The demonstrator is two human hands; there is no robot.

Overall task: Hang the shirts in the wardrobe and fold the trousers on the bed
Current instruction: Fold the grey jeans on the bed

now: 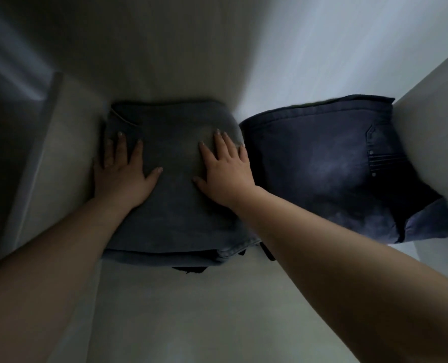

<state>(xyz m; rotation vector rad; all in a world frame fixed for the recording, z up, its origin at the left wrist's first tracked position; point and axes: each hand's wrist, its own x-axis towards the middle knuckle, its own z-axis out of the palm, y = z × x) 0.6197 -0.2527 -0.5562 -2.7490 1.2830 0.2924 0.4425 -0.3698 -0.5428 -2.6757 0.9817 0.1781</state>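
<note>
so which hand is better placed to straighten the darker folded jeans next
The right hand. It rests flat on the right part of the grey folded jeans, right beside the darker folded jeans. The left hand lies on the grey pair's far left edge and would have to cross over.

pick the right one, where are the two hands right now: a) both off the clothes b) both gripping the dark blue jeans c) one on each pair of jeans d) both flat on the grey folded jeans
d: the left hand and right hand both lie flat, fingers spread, on the grey folded jeans, while the dark blue jeans beside them go untouched.
</note>
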